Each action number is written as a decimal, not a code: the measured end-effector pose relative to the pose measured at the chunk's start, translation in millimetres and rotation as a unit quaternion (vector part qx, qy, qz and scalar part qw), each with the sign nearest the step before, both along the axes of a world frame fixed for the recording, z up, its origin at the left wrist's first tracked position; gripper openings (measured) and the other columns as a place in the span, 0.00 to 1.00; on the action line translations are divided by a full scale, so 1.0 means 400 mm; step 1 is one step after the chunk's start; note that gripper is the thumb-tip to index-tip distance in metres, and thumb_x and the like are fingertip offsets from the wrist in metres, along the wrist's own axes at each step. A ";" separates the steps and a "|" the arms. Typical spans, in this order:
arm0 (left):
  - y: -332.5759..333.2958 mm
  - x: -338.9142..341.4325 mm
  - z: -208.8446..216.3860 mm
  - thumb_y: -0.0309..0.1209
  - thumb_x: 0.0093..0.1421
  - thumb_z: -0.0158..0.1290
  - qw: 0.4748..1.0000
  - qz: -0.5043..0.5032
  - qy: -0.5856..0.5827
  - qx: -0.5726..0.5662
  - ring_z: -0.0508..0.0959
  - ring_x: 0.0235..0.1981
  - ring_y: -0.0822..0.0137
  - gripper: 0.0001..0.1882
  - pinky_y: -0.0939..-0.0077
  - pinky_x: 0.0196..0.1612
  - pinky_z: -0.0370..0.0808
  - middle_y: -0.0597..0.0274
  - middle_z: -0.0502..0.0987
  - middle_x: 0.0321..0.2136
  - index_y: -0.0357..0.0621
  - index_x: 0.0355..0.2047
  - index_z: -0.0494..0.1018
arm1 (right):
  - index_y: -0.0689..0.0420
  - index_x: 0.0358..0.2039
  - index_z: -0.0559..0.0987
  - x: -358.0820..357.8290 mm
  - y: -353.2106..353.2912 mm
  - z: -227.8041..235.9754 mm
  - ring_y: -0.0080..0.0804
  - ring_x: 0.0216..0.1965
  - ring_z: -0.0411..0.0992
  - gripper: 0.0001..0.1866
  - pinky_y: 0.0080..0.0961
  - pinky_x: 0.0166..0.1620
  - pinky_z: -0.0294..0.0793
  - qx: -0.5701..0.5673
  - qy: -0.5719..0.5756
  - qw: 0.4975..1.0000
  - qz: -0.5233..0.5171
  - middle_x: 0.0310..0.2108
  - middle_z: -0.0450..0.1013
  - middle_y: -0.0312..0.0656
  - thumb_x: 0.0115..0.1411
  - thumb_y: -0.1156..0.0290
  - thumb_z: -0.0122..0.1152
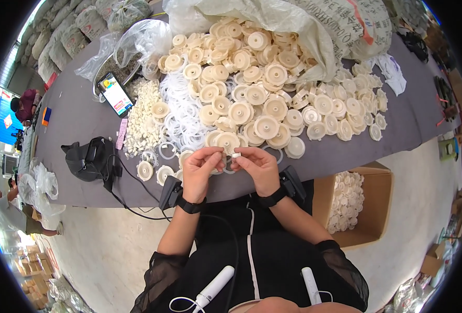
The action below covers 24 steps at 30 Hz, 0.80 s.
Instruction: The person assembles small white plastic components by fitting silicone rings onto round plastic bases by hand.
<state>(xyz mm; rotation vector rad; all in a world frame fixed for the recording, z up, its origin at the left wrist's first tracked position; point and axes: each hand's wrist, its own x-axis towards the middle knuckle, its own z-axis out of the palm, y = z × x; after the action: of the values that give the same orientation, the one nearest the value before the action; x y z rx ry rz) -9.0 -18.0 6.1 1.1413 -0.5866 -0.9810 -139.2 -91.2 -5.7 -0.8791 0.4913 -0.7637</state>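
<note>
Close to the table's near edge, my left hand (202,169) and my right hand (262,169) face each other, fingertips nearly meeting. A small white plastic piece (236,155) is pinched between my right thumb and fingers. The left fingers are also pinched together; what they hold is hidden, though a translucent ring shows in part below the fingertips. Just beyond lies a heap of cream plastic wheels (255,95). Left of it spread translucent white rings (181,120), then a pile of small cream pieces (143,115).
A woven sack (345,26) lies behind the wheels. On the left are a phone (115,95), a pink slip (121,133) and a black strapped item (87,160) with a cable. A cardboard box (381,206) of pale parts stands on the floor at right. Other people are far left.
</note>
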 end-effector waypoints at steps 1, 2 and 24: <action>0.003 -0.003 -0.001 0.24 0.53 0.48 1.000 -0.012 -0.018 0.006 0.71 0.22 0.75 0.07 0.84 0.27 0.68 0.61 0.73 0.25 0.34 0.33 0.70 | 0.64 0.36 0.73 -0.002 -0.001 -0.001 0.24 0.27 0.71 0.10 0.18 0.32 0.71 0.001 0.003 1.000 0.000 0.26 0.72 0.40 0.50 0.80 0.53; 0.006 -0.004 -0.001 0.23 0.53 0.48 0.999 -0.024 -0.035 0.012 0.71 0.22 0.75 0.07 0.84 0.27 0.68 0.60 0.73 0.25 0.34 0.33 0.71 | 0.64 0.36 0.73 -0.004 -0.003 -0.003 0.24 0.27 0.71 0.10 0.18 0.32 0.71 0.001 0.003 1.000 -0.001 0.26 0.72 0.40 0.50 0.80 0.53; 0.003 0.001 0.011 0.20 0.52 0.48 0.993 -0.037 -0.112 0.023 0.73 0.25 0.76 0.06 0.86 0.29 0.70 0.62 0.72 0.27 0.33 0.32 0.71 | 0.65 0.35 0.73 -0.018 -0.005 -0.001 0.22 0.26 0.71 0.10 0.14 0.30 0.71 -0.030 0.030 0.999 0.019 0.26 0.72 0.40 0.50 0.80 0.54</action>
<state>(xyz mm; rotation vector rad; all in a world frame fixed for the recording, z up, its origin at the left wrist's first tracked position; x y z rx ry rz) -8.7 -16.7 10.4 1.2894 -0.7941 -0.9388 -146.2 -93.2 -6.0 -0.9680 0.5058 -0.7213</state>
